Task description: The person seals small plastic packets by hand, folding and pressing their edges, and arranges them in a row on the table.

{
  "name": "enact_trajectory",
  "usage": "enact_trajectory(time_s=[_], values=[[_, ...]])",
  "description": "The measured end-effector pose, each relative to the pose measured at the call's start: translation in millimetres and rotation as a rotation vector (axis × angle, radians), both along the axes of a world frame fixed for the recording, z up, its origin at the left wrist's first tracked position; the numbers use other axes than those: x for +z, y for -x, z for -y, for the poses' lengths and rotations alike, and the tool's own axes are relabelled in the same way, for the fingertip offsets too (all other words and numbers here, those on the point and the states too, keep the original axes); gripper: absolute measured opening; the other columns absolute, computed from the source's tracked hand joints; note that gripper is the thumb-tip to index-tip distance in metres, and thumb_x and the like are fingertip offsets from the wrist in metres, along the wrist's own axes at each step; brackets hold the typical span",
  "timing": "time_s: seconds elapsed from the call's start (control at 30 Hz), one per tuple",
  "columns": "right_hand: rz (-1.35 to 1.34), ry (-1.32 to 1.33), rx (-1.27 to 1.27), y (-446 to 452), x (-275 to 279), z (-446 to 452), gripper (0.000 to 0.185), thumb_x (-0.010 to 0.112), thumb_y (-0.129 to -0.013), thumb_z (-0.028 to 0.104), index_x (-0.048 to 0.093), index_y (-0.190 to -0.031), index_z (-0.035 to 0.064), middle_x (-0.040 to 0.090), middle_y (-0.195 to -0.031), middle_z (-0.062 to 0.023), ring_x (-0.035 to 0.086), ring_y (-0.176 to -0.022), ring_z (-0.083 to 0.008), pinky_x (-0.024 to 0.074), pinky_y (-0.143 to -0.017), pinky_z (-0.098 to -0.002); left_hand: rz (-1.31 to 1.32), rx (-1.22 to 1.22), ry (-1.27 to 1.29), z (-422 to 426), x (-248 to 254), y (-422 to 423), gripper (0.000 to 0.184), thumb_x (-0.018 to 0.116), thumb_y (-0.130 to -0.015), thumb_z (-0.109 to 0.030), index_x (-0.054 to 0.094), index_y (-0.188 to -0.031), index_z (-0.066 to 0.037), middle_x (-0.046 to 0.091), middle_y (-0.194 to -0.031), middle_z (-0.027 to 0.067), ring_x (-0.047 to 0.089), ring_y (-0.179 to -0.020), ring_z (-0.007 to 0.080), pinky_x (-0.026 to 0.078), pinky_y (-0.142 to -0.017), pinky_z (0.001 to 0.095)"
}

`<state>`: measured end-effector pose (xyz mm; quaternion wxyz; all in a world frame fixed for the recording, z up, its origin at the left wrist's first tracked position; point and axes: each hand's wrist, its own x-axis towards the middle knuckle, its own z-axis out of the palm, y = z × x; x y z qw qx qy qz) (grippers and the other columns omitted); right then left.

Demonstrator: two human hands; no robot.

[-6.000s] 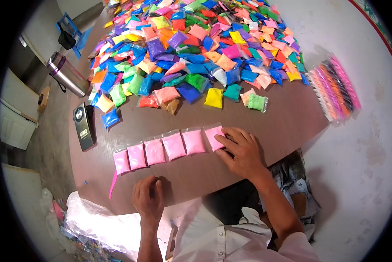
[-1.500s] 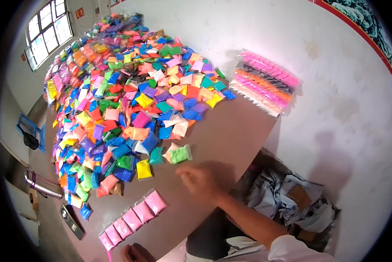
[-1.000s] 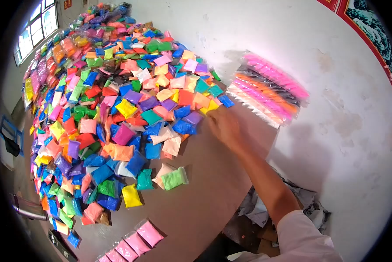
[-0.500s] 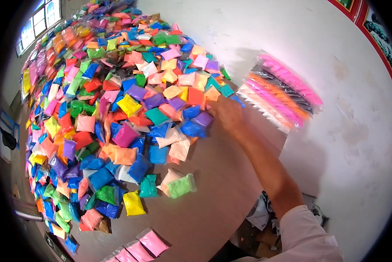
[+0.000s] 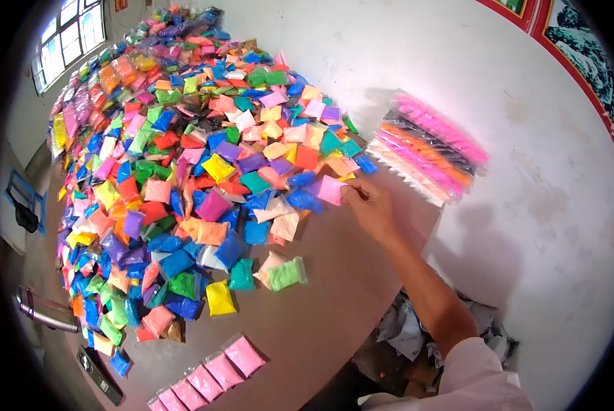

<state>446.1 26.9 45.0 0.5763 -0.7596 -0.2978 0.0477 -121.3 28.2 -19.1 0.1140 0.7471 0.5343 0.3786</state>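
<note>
My right hand (image 5: 370,207) is closed in a pinch on the edge of a small pink packet (image 5: 331,190), held at the right border of a big heap of colourful packets (image 5: 254,181). The packet is a clear plastic bag with soft-looking pink filling. Close by in the heap lie a blue packet (image 5: 303,200) and a red-orange packet (image 5: 307,157). Nearer to me, a row of several pink packets (image 5: 223,371) lies overlapping on the brown table (image 5: 321,315). My left hand is out of view.
Against the wall at the right lie overlapping rows of clear-wrapped packets (image 5: 430,147) in pink, black, orange and white. A dark flat object (image 5: 100,375) rests by the table's left edge. Crumpled papers (image 5: 406,332) lie below the table on the right.
My right hand has drawn back from the heap's edge, toward me, and now holds a pink packet. The view has shifted, showing more of the pink row at the bottom.
</note>
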Motion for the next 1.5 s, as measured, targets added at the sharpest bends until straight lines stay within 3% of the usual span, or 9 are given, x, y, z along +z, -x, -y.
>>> enact_trajectory(time_s=[0.23, 0.47, 0.6, 0.77, 0.9, 1.0, 1.1, 1.4, 1.5], values=[[-0.556, -0.235, 0.079, 96.4, 14.1, 38.9, 0.016, 0.068, -0.099, 0.016, 0.072, -0.106, 0.0020, 0.068, -0.086, -0.0014, 0.062, -0.072, -0.0085, 0.0467, -0.058, -0.0243, 0.046, -0.002, -0.004, 18.4, -15.6, 27.0, 0.015, 0.069, -0.093, -0.003, 0.068, -0.108, 0.000, 0.066, -0.087, 0.0110, 0.063, -0.071, 0.0230, 0.049, -0.060, 0.0334], [-0.711, -0.170, 0.186, 192.7, -8.6, 82.2, 0.014, 0.068, -0.098, 0.015, 0.072, -0.102, 0.0027, 0.065, -0.084, -0.0002, 0.059, -0.069, -0.0089, 0.0457, -0.057, -0.0236, 0.076, -0.024, 0.048, 23.9, -11.6, 29.5, 0.016, 0.069, -0.094, -0.002, 0.067, -0.110, 0.000, 0.066, -0.094, 0.0136, 0.066, -0.079, 0.0248, 0.054, -0.069, 0.0352], [-0.753, -0.263, -0.023, 218.2, -18.4, 126.1, 0.019, 0.067, -0.097, 0.015, 0.070, -0.107, -0.0008, 0.067, -0.082, -0.0033, 0.056, -0.063, -0.0093, 0.0445, -0.057, -0.0243, 0.049, -0.097, -0.035, 23.0, 2.9, 26.8, 0.016, 0.070, -0.091, 0.001, 0.068, -0.107, -0.001, 0.067, -0.093, 0.0128, 0.066, -0.076, 0.0254, 0.053, -0.065, 0.0347], [-0.868, -0.438, -0.096, 229.8, -47.7, 181.6, 0.015, 0.068, -0.098, 0.013, 0.068, -0.109, 0.0035, 0.071, -0.088, -0.0045, 0.068, -0.073, -0.0128, 0.0510, -0.058, -0.0237, 0.085, -0.091, -0.083, 28.0, 6.6, 39.2, 0.015, 0.073, -0.089, 0.000, 0.069, -0.103, -0.003, 0.070, -0.098, 0.0140, 0.068, -0.078, 0.0263, 0.054, -0.066, 0.0356], [-0.914, -0.466, -0.191, 240.5, -67.5, 202.0, 0.014, 0.069, -0.098, 0.011, 0.067, -0.110, 0.0047, 0.072, -0.094, -0.0062, 0.072, -0.080, -0.0159, 0.0562, -0.060, -0.0257, -0.147, 0.087, -0.207, 23.2, 14.6, 79.0, 0.025, 0.076, -0.085, -0.003, 0.067, -0.109, -0.003, 0.069, -0.106, 0.0147, 0.067, -0.098, 0.0329, 0.054, -0.086, 0.0413], [-0.961, -0.473, -0.170, 249.3, -72.9, 209.4, 0.015, 0.070, -0.096, 0.009, 0.063, -0.110, 0.0088, 0.072, -0.097, -0.0056, 0.074, -0.084, -0.0192, 0.0586, -0.064, -0.0277, -0.297, 0.264, -0.187, 10.8, 4.9, 125.5, 0.024, 0.074, -0.087, -0.010, 0.067, -0.109, -0.003, 0.067, -0.112, 0.0166, 0.065, -0.104, 0.0378, 0.053, -0.090, 0.0456], [-0.991, -0.524, -0.182, 254.0, -73.1, 208.6, 0.019, 0.070, -0.096, 0.009, 0.062, -0.112, 0.0017, 0.071, -0.097, -0.0092, 0.073, -0.082, -0.0180, 0.0573, -0.064, -0.0271, -0.361, 0.288, 0.024, 19.6, 12.9, 139.3, 0.011, 0.068, -0.095, -0.015, 0.070, -0.097, -0.005, 0.066, -0.094, 0.0166, 0.066, -0.081, 0.0347, 0.051, -0.074, 0.0449], [-1.019, -0.501, -0.185, 253.7, -75.5, 215.0, 0.019, 0.072, -0.096, 0.013, 0.065, -0.112, 0.0060, 0.073, -0.093, -0.0066, 0.071, -0.078, -0.0138, 0.0549, -0.066, -0.0256, -0.279, 0.176, 0.078, 30.5, -0.1, 136.4, 0.012, 0.067, -0.095, -0.013, 0.067, -0.093, -0.002, 0.065, -0.089, 0.0149, 0.068, -0.077, 0.0319, 0.054, -0.069, 0.0427], [-1.041, -0.489, -0.229, 255.4, -75.5, 209.8, 0.015, 0.072, -0.097, 0.016, 0.065, -0.107, 0.0081, 0.071, -0.091, -0.0040, 0.070, -0.074, -0.0120, 0.0516, -0.058, -0.0228, -0.330, 0.113, 0.002, 43.4, 7.6, 114.1, 0.007, 0.067, -0.095, -0.011, 0.067, -0.093, -0.004, 0.066, -0.089, 0.0140, 0.069, -0.076, 0.0315, 0.056, -0.066, 0.0418]])
